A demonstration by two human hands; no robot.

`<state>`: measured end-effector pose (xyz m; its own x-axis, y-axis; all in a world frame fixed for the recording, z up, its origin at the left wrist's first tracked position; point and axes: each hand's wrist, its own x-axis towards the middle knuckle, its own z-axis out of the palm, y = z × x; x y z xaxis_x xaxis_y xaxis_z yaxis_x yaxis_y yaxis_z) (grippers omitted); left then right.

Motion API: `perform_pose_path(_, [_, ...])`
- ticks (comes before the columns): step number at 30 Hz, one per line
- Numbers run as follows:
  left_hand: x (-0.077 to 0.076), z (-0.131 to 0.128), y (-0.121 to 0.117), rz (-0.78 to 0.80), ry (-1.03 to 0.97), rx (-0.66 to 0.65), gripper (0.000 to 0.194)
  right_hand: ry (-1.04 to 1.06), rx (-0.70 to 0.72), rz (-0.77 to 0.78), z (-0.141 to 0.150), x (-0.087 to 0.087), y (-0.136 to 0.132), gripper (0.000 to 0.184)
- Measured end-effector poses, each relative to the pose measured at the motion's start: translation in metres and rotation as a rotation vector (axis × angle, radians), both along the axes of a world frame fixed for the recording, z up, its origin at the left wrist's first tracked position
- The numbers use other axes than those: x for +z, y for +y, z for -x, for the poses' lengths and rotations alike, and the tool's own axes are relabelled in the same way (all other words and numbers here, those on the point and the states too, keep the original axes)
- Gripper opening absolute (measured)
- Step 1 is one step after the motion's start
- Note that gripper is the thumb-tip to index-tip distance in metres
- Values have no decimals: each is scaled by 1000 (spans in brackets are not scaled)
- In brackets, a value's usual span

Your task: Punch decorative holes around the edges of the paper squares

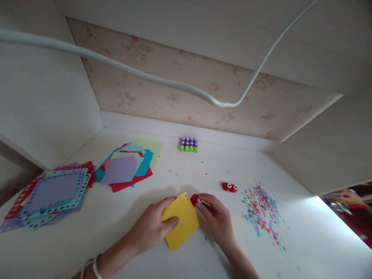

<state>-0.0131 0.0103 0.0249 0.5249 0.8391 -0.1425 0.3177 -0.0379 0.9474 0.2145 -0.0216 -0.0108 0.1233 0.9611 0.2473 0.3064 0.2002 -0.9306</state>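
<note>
My left hand (158, 219) grips a yellow sheet of paper (184, 223), thumb on top and fingers beneath. A few small punched holes show at the sheet's upper corner. In my right hand (216, 217) is a small red craft punch (195, 199), pinched between thumb and fingers against the paper's upper right edge. Whether its jaw is around the edge cannot be made out. Two more red punches (229, 187) lie together on the white desk (203, 174), to the right beyond my right hand.
Purple and green punches (188, 144) stand in rows near the back wall. Plain coloured papers (122, 170) are piled at the left, beside a stack of papers with punched borders (58, 192). Confetti (263, 209) is heaped at the right. A white cable (145, 75) hangs across above.
</note>
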Motion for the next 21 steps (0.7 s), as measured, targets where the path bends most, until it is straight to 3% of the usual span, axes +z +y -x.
perform_pose_path(15, [-6, -1, 0, -83, 48, 7, 45, -68, 4, -52, 2, 2, -1, 13])
perform_pose_path(21, [-8, -1, -1, -126, 104, -3, 47, -222, 15, -125, 1, 4, -1, 14])
